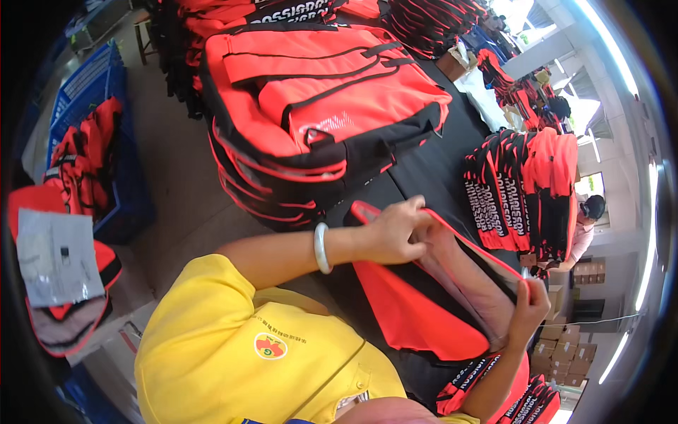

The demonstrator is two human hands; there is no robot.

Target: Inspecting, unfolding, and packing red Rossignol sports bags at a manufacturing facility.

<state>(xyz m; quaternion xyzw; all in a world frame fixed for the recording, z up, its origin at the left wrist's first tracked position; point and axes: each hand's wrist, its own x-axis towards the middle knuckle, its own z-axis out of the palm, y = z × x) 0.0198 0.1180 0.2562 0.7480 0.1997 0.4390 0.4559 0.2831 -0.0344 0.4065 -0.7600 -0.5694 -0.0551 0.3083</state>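
Before me is a red and black fabric bag piece (pixel 424 311), its long opening spread so that the grey inside shows. My left hand (pixel 401 232), with a pale bangle on the wrist, is closed with curled fingers on the far-left part of the opening's edge. At the right end my right hand (pixel 531 311) pinches the red rim between thumb and fingers. The lower side of the piece hangs toward my body. Just beyond my left hand lie stacked red and black backpacks (pixel 325 106), with straps and a buckle loop showing on the top one.
A tall stack of folded red and black bags (pixel 526 191) stands on the dark table (pixel 445 166) to the right. More bags (pixel 487 385) lie near my right forearm. At left are a blue crate (pixel 127 191) with red pieces and a plastic-wrapped sheet (pixel 56 258). Another person (pixel 585 230) is at far right.
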